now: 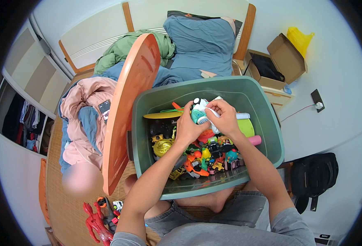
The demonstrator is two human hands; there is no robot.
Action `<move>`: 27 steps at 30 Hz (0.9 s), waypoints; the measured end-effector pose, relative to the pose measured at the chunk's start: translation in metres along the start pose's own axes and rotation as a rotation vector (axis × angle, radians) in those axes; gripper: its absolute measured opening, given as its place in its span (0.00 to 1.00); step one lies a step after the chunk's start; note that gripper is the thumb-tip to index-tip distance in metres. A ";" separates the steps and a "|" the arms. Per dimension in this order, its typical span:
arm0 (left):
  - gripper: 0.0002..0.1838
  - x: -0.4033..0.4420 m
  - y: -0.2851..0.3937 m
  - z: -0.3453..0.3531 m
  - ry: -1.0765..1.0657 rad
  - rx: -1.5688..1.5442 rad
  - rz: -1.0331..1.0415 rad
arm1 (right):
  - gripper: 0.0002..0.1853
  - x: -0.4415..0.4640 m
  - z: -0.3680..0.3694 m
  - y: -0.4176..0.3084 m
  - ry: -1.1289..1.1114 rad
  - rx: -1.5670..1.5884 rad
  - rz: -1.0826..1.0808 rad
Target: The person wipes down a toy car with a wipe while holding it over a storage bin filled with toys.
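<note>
Above the toys in a large green bin (273, 123), my left hand (187, 128) is closed round a small white and teal toy (199, 114). My right hand (225, 119) pinches a thin white piece (215, 111) against the toy's right side; whether it is a wipe or part of the toy is hard to tell. Under my hands lie a gold ball (162, 147), a yellow disc (161, 116), a black toy vehicle (216, 150), a pink cylinder (254, 140) and several small colourful toys.
An orange lid (125, 119) stands upright against the bin's left side. Red figure (97, 223) and small toys lie on the mat at lower left. Beyond are bedding (201, 45), a phone (104, 110), an open cardboard box (285, 61) and a black backpack (314, 176).
</note>
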State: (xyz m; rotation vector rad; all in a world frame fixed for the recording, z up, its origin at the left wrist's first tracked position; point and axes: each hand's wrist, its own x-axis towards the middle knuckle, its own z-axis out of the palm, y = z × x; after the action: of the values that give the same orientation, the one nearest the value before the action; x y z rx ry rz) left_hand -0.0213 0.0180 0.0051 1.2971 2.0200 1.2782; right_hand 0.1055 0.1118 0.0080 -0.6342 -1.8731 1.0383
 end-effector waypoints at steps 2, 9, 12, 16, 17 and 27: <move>0.48 -0.001 0.004 -0.001 -0.016 -0.015 -0.016 | 0.09 0.000 0.000 -0.001 -0.002 -0.009 -0.003; 0.48 -0.002 0.004 0.000 -0.020 -0.012 -0.020 | 0.07 0.001 -0.002 0.000 0.015 -0.099 0.011; 0.48 -0.002 0.003 0.001 -0.017 -0.016 -0.012 | 0.07 0.001 -0.003 0.002 0.033 -0.119 -0.005; 0.48 -0.002 0.002 0.001 -0.025 -0.006 -0.009 | 0.08 0.002 -0.003 0.002 0.046 -0.130 -0.029; 0.49 -0.002 0.002 0.001 -0.028 -0.008 -0.010 | 0.09 0.002 -0.003 0.003 0.040 -0.120 -0.009; 0.49 -0.001 0.001 0.001 -0.031 -0.017 -0.015 | 0.08 -0.001 -0.004 -0.003 -0.091 -0.156 -0.051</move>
State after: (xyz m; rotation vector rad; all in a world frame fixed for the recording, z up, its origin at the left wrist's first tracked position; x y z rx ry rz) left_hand -0.0202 0.0178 0.0054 1.2841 1.9890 1.2584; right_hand 0.1092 0.1112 0.0114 -0.6344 -2.0538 0.9077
